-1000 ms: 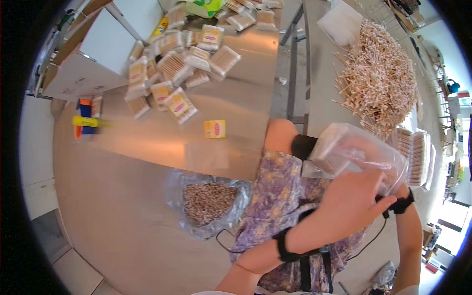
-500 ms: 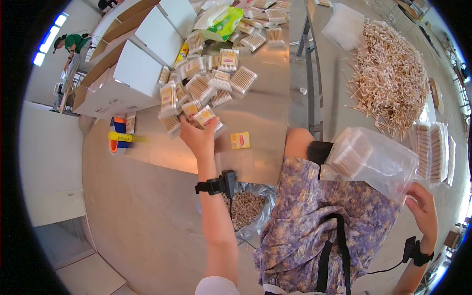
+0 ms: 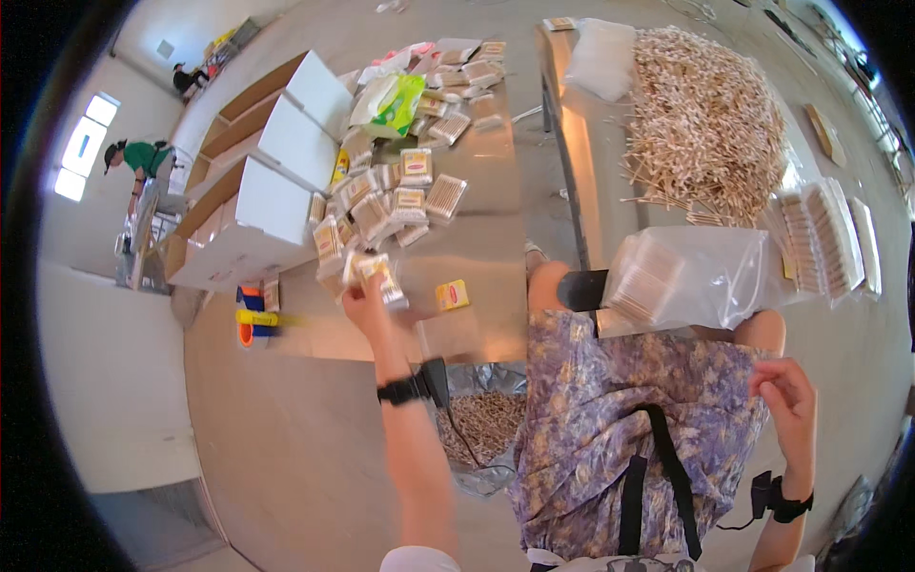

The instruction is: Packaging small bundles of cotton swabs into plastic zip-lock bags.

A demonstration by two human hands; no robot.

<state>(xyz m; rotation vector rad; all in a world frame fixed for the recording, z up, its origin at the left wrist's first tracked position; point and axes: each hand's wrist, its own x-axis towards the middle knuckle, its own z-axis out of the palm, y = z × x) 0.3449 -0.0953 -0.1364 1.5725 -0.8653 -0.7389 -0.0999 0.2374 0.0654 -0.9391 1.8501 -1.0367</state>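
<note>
My left hand (image 3: 366, 307) is closed on a clear-wrapped cotton swab pack (image 3: 383, 280) with a yellow and white label, at the near edge of a pile of similar packs (image 3: 370, 212). Its fingertips are slightly smeared by motion. A small yellow card (image 3: 452, 295) lies on the metal table to the right of this hand. My right hand (image 3: 787, 389) hovers beside my lap, fingers loosely bent and apart, with nothing seen in them. Nearest to it is a large clear plastic bag (image 3: 729, 272), with swab packs (image 3: 644, 279) in its left end.
White cardboard boxes (image 3: 286, 205) stand left of the pile. A tape dispenser (image 3: 253, 319) sits at the table's left corner. Loose swabs (image 3: 705, 119) are heaped on the right table, with bagged swabs (image 3: 820, 243) nearer. A lined bin of swabs (image 3: 481, 424) is below. A person (image 3: 143, 167) works far left.
My left hand has drawn the swab pack slightly toward me and tilted it. My right hand has come away from the bag's open end. The whole view has shifted.
</note>
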